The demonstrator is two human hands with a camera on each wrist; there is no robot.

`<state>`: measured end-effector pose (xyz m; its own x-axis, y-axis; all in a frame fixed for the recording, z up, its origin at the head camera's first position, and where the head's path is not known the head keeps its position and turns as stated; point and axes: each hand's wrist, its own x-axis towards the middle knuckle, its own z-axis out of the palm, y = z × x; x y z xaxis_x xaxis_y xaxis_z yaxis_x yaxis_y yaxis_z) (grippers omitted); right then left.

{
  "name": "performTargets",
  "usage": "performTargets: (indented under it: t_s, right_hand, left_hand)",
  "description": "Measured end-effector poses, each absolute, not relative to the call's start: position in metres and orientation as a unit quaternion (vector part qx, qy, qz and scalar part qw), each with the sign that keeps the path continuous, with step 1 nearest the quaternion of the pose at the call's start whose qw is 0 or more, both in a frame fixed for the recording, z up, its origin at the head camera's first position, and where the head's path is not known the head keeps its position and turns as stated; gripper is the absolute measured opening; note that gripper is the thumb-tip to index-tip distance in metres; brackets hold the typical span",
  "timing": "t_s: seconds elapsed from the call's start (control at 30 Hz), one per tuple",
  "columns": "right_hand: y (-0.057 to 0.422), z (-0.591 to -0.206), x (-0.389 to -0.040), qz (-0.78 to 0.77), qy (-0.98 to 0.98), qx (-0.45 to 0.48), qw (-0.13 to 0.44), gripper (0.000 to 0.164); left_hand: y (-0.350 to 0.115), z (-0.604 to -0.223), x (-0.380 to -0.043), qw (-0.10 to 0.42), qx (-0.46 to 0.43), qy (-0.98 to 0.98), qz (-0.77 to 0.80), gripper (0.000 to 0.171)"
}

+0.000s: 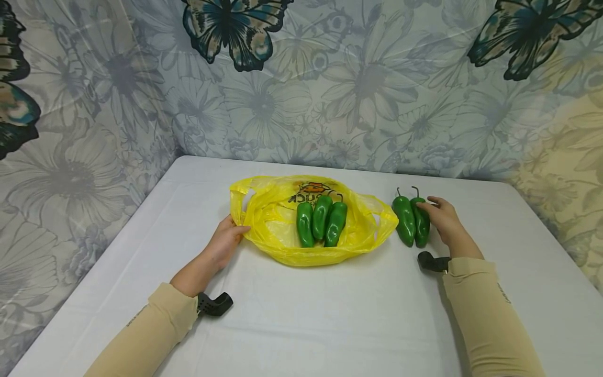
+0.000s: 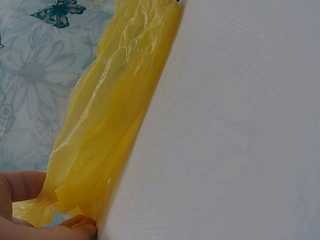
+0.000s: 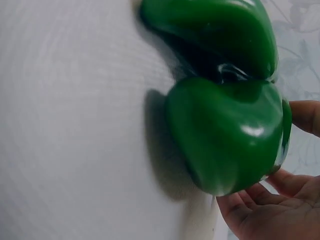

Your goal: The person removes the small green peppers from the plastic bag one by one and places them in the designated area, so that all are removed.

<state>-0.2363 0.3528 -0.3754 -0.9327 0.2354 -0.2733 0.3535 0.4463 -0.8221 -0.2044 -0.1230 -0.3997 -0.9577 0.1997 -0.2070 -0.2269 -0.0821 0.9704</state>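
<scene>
Butterflies [image 1: 227,26] adorn the floral backdrop [image 1: 367,86]; a white table [image 1: 330,319] fronts it

We see a thin, crinkled, shiny plastic bag [image 1: 320,257], smooth glossy peppers [image 1: 322,217], a matt table covering [image 1: 330,314] with soft creases, matt cloth sleeves [image 1: 487,314], dull plastic-looking wrist pieces [image 1: 216,305] and a faintly sheened, wrinkled backdrop [image 1: 282,120]

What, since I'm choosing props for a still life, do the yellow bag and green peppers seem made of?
The yellow bag looks like thin, slightly shiny plastic film: it's translucent and finely creased. The green peppers have a smooth, high-gloss surface with bright highlights; they could be real or moulded plastic, the look leaves that open.
</scene>
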Motion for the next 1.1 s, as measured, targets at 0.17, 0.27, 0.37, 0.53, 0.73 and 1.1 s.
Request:
performTargets:
  t_s: [0.17,0.27,0.37,0.53,0.73,1.1]
  right_hand:
    - [0.354,-0.372,-0.237,-0.500,0.848,0.167,0.059,0.078]
    - [0.353,-0.367,-0.236,-0.505,0.847,0.157,0.056,0.078]
    - [0.350,-0.361,-0.235,-0.506,0.848,0.149,0.053,0.078]
    - [0.344,-0.350,-0.235,-0.493,0.857,0.140,0.046,0.077]
    - [0.333,-0.338,-0.235,-0.484,0.865,0.126,0.039,0.078]
    - [0.308,-0.321,-0.235,-0.484,0.870,0.090,0.035,0.081]
  left_hand:
    - [-0.123,-0.399,-0.204,0.145,-0.010,0.664,0.734,0.062]
    - [-0.123,-0.399,-0.204,0.145,-0.011,0.664,0.733,0.062]
    - [-0.123,-0.400,-0.204,0.146,-0.011,0.664,0.733,0.062]
    - [-0.123,-0.400,-0.204,0.144,-0.010,0.666,0.732,0.062]
    - [-0.123,-0.400,-0.204,0.143,-0.010,0.666,0.732,0.061]
    - [-0.123,-0.399,-0.204,0.143,-0.012,0.663,0.735,0.061]
